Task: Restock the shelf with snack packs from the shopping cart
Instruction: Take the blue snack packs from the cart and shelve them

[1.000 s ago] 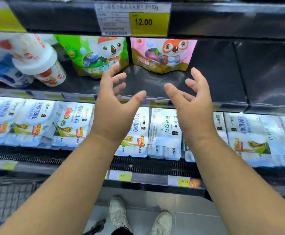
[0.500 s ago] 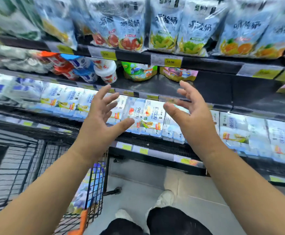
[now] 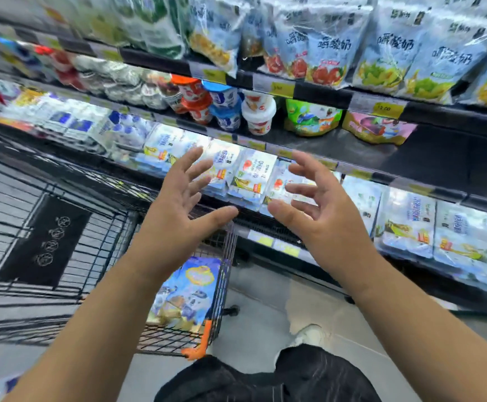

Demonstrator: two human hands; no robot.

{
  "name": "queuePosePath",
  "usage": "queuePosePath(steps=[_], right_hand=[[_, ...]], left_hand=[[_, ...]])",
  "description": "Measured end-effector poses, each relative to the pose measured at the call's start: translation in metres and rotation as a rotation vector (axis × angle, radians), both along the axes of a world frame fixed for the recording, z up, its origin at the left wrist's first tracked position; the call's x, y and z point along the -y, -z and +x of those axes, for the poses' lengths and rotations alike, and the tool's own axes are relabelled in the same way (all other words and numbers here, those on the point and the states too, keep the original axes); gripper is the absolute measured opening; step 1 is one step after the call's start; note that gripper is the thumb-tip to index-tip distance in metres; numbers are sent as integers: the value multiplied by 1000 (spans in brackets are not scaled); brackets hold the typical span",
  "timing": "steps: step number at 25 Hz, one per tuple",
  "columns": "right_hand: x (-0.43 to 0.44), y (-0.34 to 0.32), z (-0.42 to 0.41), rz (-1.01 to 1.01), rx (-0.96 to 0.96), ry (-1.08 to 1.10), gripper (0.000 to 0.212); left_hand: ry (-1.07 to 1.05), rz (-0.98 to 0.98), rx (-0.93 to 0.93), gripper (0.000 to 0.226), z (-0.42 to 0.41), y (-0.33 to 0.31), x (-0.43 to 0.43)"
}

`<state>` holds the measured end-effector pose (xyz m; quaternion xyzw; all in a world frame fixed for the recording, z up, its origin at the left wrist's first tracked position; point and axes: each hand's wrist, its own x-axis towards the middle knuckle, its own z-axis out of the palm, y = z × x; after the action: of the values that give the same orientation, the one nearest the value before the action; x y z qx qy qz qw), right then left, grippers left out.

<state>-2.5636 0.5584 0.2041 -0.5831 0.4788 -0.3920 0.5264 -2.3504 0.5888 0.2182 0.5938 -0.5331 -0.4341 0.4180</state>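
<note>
Snack packs (image 3: 190, 291) lay in the near corner of the shopping cart (image 3: 62, 216), with at least one blue printed one showing through the wire just left of the person's knees. Above it both arms were stretched forward. The left hand (image 3: 178, 204) was spread wide with its thumb out over the cart's rim. The right hand (image 3: 317, 210) faced it with fingers loosely fanned, and neither held anything.

Beyond the hands ran a lit lower tier of flat white-and-blue packets (image 3: 254, 175). One tier up, the dark shelf (image 3: 439, 158) carried a green pouch (image 3: 312, 118) and a pink pouch (image 3: 378, 127) side by side under a yellow price tag (image 3: 387, 107). Bare black board lay to their right and stacked cups (image 3: 258, 114) to their left. Hanging bags (image 3: 323, 47) filled the top row.

With both hands empty, the step in hand looked like the reach for a fresh pack. The next move would call for dropping the hands down and left into the cart, closing round the blue pack, lifting it clear of the wire, then carrying it to the bare stretch beside the pink pouch.
</note>
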Motion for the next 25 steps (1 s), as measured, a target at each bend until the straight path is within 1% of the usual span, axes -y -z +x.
queuePosePath(steps=[5,7,9,14,19,25], right_hand=[[-32,13,86,40,-4,26,68],[-48,22,125,75,6,50,67],[-63,31,158,116,14,61,67],[-95,60,241,176,-39,63,71],[-110,95,283,283,-130,105,68],[-113,170,304,428,-314,142,67]], left_hand=[[50,56,21,86,88,15,-30],[58,91,27,90,128,24,-41],[58,121,29,89,163,34,-49],[95,202,38,88,243,66,-66],[93,283,44,81,283,105,-79],[38,540,113,73,306,199,-78]])
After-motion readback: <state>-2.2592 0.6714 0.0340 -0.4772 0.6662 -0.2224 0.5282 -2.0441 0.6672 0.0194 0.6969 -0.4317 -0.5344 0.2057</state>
